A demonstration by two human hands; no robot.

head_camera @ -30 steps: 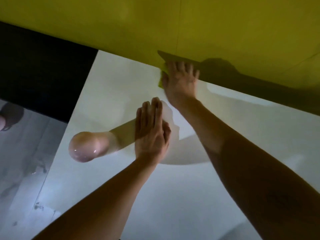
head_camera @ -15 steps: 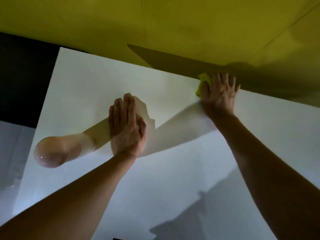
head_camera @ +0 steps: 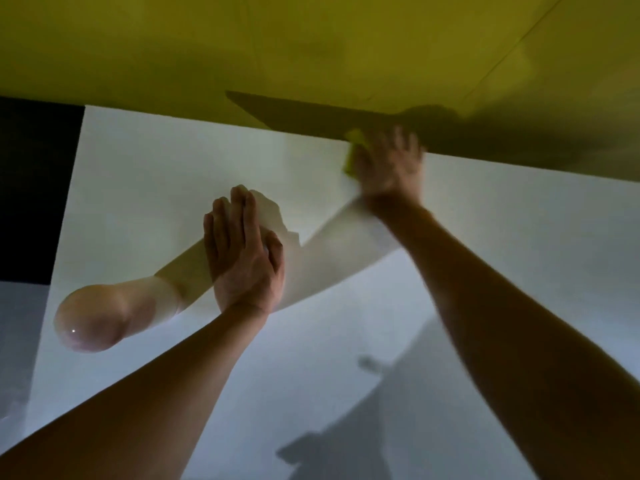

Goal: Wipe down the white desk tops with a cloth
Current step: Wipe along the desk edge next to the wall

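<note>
The glossy white desk top (head_camera: 173, 174) fills most of the view and mirrors my arms. My right hand (head_camera: 389, 164) presses a yellow-green cloth (head_camera: 352, 150) flat against the desk's far edge, right under the yellow partition; only a corner of the cloth shows beside my fingers, and the hand is motion-blurred. My left hand (head_camera: 242, 254) lies flat on the desk near the middle, palm down, fingers together, holding nothing.
A yellow partition (head_camera: 277, 46) rises along the far edge of the desk. Beyond the desk's left edge are a dark panel (head_camera: 31, 188) and grey floor (head_camera: 17, 323). Dark reflections lie on the near right part of the desk.
My right hand has slid the cloth to the right along the far edge by the partition. My left hand stays planted flat on the desk.
</note>
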